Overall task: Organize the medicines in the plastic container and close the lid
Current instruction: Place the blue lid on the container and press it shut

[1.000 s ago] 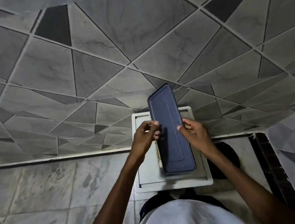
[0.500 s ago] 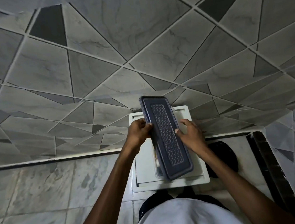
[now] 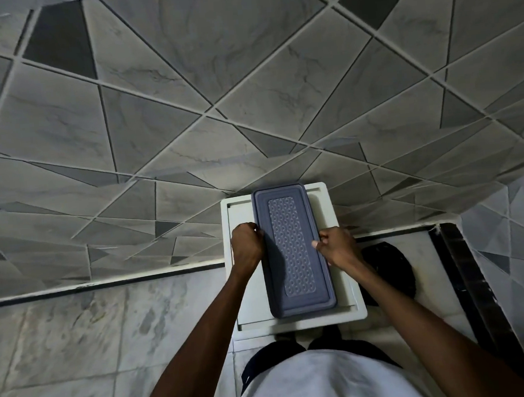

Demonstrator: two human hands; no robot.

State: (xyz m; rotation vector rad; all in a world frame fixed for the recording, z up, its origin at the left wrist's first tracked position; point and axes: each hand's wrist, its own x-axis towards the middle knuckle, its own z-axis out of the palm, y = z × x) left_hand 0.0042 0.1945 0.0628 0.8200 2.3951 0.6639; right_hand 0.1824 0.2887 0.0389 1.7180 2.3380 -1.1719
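Observation:
A long blue-grey plastic lid [image 3: 293, 249] with a patterned middle panel lies flat, its textured side up, over the container, which it hides completely. No medicines can be seen. My left hand [image 3: 246, 246] grips the lid's left long edge with curled fingers. My right hand [image 3: 335, 249] holds the right long edge, thumb on top. The lid sits on a white square stool top [image 3: 350, 304] straight ahead of me.
The white stool stands against a wall of grey triangular tiles [image 3: 183, 94]. A dark round object [image 3: 391, 269] lies on the marble floor [image 3: 61, 339] just right of the stool. A dark border strip [image 3: 467, 276] runs along the right wall.
The lid stood tilted up on edge a second ago; it has been turned over and lowered flat. Both hands stayed on its long edges.

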